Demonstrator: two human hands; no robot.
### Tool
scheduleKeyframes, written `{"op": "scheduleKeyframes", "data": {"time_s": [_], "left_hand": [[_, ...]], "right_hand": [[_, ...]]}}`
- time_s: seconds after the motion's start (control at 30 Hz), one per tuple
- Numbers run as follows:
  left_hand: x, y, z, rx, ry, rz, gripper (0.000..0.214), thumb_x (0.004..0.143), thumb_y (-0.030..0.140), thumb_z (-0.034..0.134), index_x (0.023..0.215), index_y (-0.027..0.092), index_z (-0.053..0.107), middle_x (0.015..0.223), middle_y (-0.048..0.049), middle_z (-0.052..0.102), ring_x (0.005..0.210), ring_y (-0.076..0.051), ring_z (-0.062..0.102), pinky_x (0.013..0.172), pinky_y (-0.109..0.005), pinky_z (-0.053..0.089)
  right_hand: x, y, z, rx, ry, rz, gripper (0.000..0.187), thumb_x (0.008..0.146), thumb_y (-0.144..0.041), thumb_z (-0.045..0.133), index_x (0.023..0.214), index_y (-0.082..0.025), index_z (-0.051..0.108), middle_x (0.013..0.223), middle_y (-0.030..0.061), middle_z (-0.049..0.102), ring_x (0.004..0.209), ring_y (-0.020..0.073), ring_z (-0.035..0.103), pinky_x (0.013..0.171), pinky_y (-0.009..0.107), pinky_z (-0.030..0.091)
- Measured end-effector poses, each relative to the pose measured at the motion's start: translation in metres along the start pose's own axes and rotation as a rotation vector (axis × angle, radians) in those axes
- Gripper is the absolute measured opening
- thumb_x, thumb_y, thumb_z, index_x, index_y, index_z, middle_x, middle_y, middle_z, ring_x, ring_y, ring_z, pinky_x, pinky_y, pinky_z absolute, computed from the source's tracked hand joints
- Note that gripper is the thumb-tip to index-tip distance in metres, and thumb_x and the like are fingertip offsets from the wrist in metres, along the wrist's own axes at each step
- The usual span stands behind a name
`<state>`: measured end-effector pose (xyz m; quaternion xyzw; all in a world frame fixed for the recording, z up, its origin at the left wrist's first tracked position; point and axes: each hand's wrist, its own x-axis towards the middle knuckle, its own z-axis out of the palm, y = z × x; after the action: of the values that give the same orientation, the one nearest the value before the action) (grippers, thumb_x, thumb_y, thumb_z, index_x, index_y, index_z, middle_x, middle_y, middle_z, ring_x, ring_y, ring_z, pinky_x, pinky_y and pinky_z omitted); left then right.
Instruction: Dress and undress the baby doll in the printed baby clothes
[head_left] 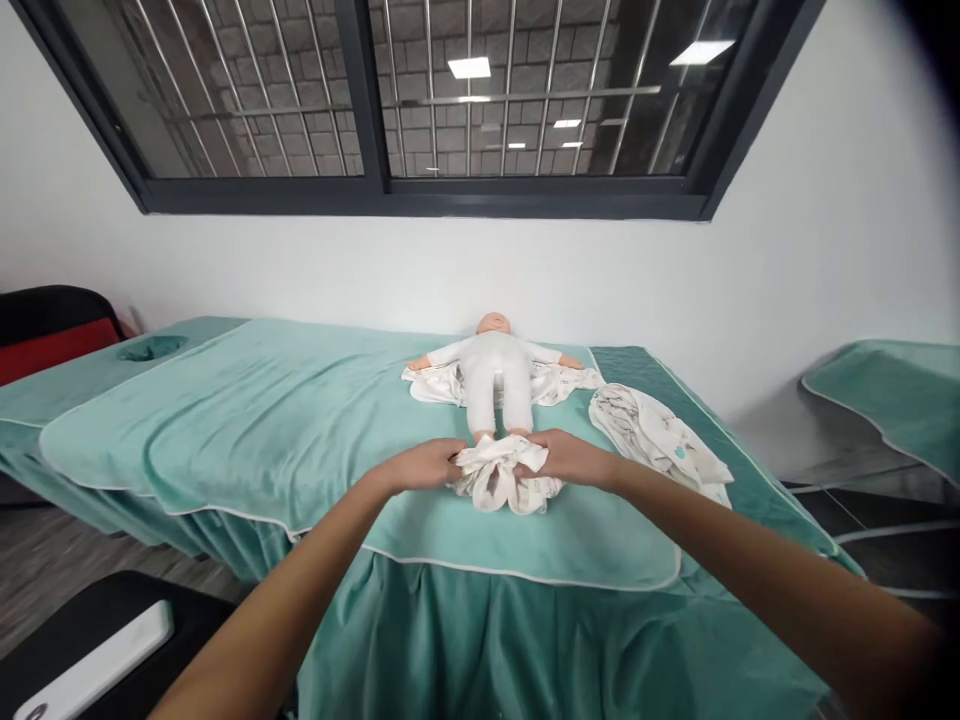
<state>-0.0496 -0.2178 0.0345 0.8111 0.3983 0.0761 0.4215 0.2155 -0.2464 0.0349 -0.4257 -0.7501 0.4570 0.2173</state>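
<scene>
A baby doll (495,358) with a white cloth body lies on its back, arms spread, its head toward the wall. Under its arms and torso is a spread white printed garment (551,385). At its feet, bunched baby pants (506,480), white with a faint print, are gathered between my two hands. My left hand (427,466) is closed on their left edge, and my right hand (574,458) grips the right edge. The doll's feet are partly hidden behind the bunched fabric.
The doll lies on a bed with a green cover (247,430). Folded white printed cloths (652,430) lie to the right. A white device (97,660) rests on a black seat (180,625) at lower left. A barred window (420,200) is above.
</scene>
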Motion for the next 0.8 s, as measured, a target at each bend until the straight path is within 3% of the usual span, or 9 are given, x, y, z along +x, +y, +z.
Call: {"op": "scheduleKeyframes", "data": {"time_s": [0.1, 0.2, 0.27, 0.4, 0.5, 0.6, 0.7, 0.8], "left_hand": [[-0.017, 0.022, -0.016, 0.033, -0.14, 0.004, 0.015, 0.068, 0.022, 0.055, 0.082, 0.018, 0.059, 0.081, 0.0015, 0.059, 0.074, -0.017, 0.052, 0.063, -0.024, 0.037], [-0.033, 0.043, -0.032, 0.073, -0.149, 0.011, 0.016, 0.067, 0.023, 0.057, 0.082, 0.019, 0.062, 0.085, 0.0012, 0.063, 0.078, -0.018, 0.056, 0.065, -0.024, 0.04], [-0.042, 0.059, -0.045, 0.139, -0.129, 0.028, 0.015, 0.067, 0.024, 0.059, 0.081, 0.02, 0.063, 0.086, 0.0011, 0.065, 0.08, -0.019, 0.057, 0.065, -0.023, 0.04], [-0.051, 0.104, -0.07, 0.306, -0.057, 0.086, 0.015, 0.066, 0.026, 0.065, 0.079, 0.02, 0.066, 0.082, 0.0008, 0.066, 0.076, -0.018, 0.058, 0.062, -0.023, 0.039], [-0.054, 0.146, -0.08, 0.305, 0.089, 0.178, 0.016, 0.067, 0.029, 0.068, 0.08, 0.018, 0.068, 0.079, 0.0015, 0.065, 0.072, -0.015, 0.057, 0.061, -0.022, 0.039], [-0.056, 0.181, -0.083, 0.153, 0.227, 0.298, 0.02, 0.064, 0.028, 0.072, 0.08, 0.017, 0.065, 0.076, 0.0024, 0.062, 0.068, -0.013, 0.056, 0.058, -0.021, 0.039], [-0.057, 0.198, -0.085, -0.105, 0.173, 0.372, 0.032, 0.058, 0.025, 0.078, 0.086, 0.016, 0.064, 0.079, 0.0004, 0.063, 0.07, -0.015, 0.059, 0.059, -0.023, 0.044], [-0.054, 0.199, -0.085, -0.367, 0.048, 0.406, 0.034, 0.06, 0.029, 0.08, 0.087, 0.016, 0.064, 0.08, -0.0034, 0.064, 0.072, -0.017, 0.062, 0.063, -0.028, 0.049]], "right_hand": [[-0.015, -0.029, -0.004, 0.03, -0.119, 0.046, 0.045, 0.071, -0.05, 0.076, 0.103, -0.018, 0.074, 0.105, 0.0038, 0.072, 0.098, 0.0251, 0.064, 0.084, 0.031, 0.049], [-0.029, -0.057, -0.014, -0.017, -0.219, 0.017, 0.038, 0.071, -0.045, 0.077, 0.1, -0.021, 0.074, 0.103, 0.0017, 0.073, 0.096, 0.0236, 0.065, 0.081, 0.031, 0.05], [-0.036, -0.075, -0.026, -0.069, -0.236, 0.018, 0.036, 0.061, -0.041, 0.084, 0.09, -0.021, 0.074, 0.091, 0.0001, 0.073, 0.086, 0.0222, 0.066, 0.072, 0.03, 0.051], [-0.04, -0.118, -0.053, -0.202, -0.058, 0.074, 0.046, 0.034, -0.034, 0.093, 0.069, -0.019, 0.068, 0.058, -0.005, 0.061, 0.058, 0.0175, 0.06, 0.055, 0.028, 0.048], [-0.036, -0.155, -0.068, -0.223, 0.012, 0.056, 0.046, 0.033, -0.038, 0.092, 0.065, -0.02, 0.066, 0.055, -0.0052, 0.058, 0.055, 0.0167, 0.06, 0.053, 0.028, 0.048], [-0.032, -0.189, -0.076, -0.217, 0.037, -0.027, 0.039, 0.037, -0.037, 0.092, 0.061, -0.02, 0.066, 0.055, -0.0029, 0.061, 0.053, 0.0165, 0.06, 0.05, 0.027, 0.047], [-0.034, -0.21, -0.083, -0.213, 0.192, -0.097, 0.03, 0.042, -0.026, 0.092, 0.058, -0.018, 0.067, 0.053, -0.0015, 0.061, 0.052, 0.0172, 0.06, 0.049, 0.027, 0.046], [-0.044, -0.219, -0.092, -0.18, 0.325, -0.207, 0.027, 0.046, -0.019, 0.091, 0.061, -0.016, 0.07, 0.054, -0.0004, 0.06, 0.058, 0.0193, 0.063, 0.052, 0.029, 0.048]]}}
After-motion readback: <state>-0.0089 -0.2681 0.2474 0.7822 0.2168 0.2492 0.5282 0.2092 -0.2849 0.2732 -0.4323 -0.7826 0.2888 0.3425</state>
